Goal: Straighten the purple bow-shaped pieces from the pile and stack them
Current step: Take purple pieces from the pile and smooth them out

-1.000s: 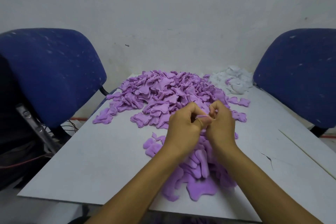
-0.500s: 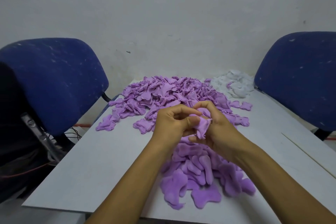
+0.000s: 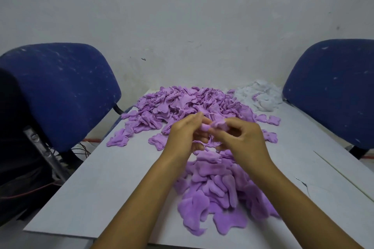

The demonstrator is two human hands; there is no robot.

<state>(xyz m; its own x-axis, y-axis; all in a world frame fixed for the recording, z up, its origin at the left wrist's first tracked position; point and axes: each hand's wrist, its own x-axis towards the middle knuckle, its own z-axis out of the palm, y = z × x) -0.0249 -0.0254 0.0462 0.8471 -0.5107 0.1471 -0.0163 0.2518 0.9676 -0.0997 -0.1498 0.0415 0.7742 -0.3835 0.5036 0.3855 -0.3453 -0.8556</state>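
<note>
A second ago I had both hands pressed knuckle to knuckle around the purple piece [image 3: 217, 124], which barely showed between them. Now my left hand [image 3: 186, 137] and right hand [image 3: 243, 140] have drawn a little apart, fingers loosened, and more of the piece shows between the fingertips. Half a second ago it hung folded against my right palm; now it sits higher, pinched from both sides.

White table [image 3: 113, 184] bears purple pieces [image 3: 190, 105] (two heaps); white scraps [image 3: 261, 97].
</note>
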